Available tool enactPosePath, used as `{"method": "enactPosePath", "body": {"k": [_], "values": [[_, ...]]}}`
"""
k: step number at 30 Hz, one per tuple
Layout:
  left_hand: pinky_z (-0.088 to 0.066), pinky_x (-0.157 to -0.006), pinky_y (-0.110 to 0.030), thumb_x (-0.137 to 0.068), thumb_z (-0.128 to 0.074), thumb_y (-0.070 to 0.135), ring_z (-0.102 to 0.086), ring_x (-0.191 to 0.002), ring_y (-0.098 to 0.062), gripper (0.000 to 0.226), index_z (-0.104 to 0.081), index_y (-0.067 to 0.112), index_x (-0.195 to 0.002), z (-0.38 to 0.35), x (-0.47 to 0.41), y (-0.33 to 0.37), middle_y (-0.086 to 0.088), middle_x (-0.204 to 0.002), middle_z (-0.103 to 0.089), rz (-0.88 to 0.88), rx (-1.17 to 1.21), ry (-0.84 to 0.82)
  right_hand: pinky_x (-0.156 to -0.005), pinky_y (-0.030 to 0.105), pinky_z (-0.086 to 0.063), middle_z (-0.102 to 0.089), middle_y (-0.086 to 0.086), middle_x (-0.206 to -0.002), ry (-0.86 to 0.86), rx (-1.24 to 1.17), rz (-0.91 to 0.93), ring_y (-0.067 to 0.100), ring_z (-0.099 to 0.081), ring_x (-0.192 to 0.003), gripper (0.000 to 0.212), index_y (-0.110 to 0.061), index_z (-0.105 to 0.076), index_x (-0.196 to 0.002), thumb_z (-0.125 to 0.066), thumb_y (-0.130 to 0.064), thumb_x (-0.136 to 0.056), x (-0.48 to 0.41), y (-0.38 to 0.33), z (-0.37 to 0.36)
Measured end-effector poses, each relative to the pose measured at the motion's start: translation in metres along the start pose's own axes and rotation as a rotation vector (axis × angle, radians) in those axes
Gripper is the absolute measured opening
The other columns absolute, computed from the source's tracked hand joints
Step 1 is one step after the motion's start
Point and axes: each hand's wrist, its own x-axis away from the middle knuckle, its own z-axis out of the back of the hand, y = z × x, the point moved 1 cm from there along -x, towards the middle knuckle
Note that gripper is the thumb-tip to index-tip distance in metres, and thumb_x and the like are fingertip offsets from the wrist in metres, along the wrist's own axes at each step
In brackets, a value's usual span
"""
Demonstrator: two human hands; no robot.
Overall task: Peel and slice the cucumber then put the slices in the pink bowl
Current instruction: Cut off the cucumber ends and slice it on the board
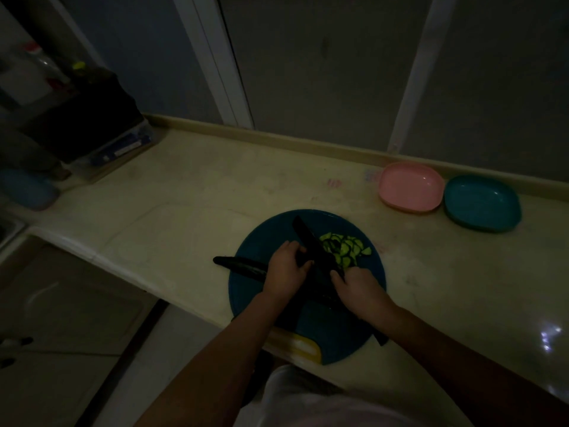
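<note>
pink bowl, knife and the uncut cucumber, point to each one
pink bowl [411, 188]: head view, bare inside floor of the bowl.
knife [309, 240]: head view, dark blade near its tip.
cucumber [238, 264]: head view, its dark uncut left end.

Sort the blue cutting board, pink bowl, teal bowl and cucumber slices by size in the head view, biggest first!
1. blue cutting board
2. pink bowl and teal bowl, about alike
3. cucumber slices

Glossy plastic pink bowl and teal bowl; smooth, shiny countertop.
</note>
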Motion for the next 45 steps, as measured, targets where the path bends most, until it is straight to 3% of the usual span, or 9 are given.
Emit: {"method": "enactPosePath", "body": {"k": [5, 19, 29, 37, 45], "values": [[-0.03, -0.065, -0.015, -0.079, -0.072, 0.014, -0.055, -0.085, -0.021, 0.022, -0.061, 0.001, -0.093, 0.0, -0.001, -0.001, -0.011, -0.095, -0.058, 0.015, -0.007, -0.01, -0.035, 0.019, -0.023, -0.037, 0.0, -0.05, -0.021, 0.032, 0.016, 0.008, -0.033, -0.042, 0.05, -0.013, -0.035, -0.052, -0.039, -0.028, -0.1, -0.003, -0.002, 0.002], [-0.034, -0.071, -0.019, -0.087, -0.063, 0.018, -0.055, -0.092, -0.022, 0.023, -0.062, 0.005, -0.106, 0.001, 0.01, -0.002, -0.011, -0.1, -0.055, -0.057, -0.041, -0.001, -0.039, 0.023, -0.023, -0.037, 0.001, -0.052, -0.002, 0.038, -0.026, 0.009, -0.033, -0.043, 0.049, -0.014, -0.035, -0.053, -0.039, -0.027, -0.1, -0.007, 0.002, -0.004], [-0.039, -0.073, -0.026, -0.085, -0.066, 0.018, -0.056, -0.092, -0.024, 0.021, -0.062, 0.003, -0.098, 0.002, 0.007, -0.002, -0.012, -0.097, -0.059, -0.006, -0.03, 0.001, -0.039, 0.02, -0.025, -0.041, 0.001, -0.051, 0.039, -0.001, 0.003, 0.009, -0.037, -0.043, 0.049, -0.013, -0.038, -0.052, -0.041, -0.03, -0.099, 0.003, 0.006, -0.008], [-0.03, -0.065, -0.02, -0.085, -0.066, 0.017, -0.055, -0.088, -0.024, 0.02, -0.061, 0.002, -0.096, 0.003, 0.007, -0.001, -0.013, -0.095, -0.058, -0.014, -0.036, 0.007, -0.039, 0.02, -0.024, -0.04, 0.001, -0.051, 0.029, 0.041, 0.022, 0.008, -0.036, -0.043, 0.05, -0.013, -0.036, -0.052, -0.04, -0.029, -0.099, 0.005, 0.003, -0.005], [-0.032, -0.066, -0.019, -0.083, -0.067, 0.016, -0.056, -0.089, -0.024, 0.02, -0.062, 0.001, -0.096, 0.003, 0.006, -0.002, -0.014, -0.095, -0.06, -0.011, -0.034, -0.003, -0.039, 0.02, -0.022, -0.038, 0.0, -0.052, -0.017, 0.073, 0.026, 0.008, -0.034, -0.044, 0.05, -0.013, -0.035, -0.052, -0.037, -0.027, -0.1, 0.0, -0.007, -0.005]]}}
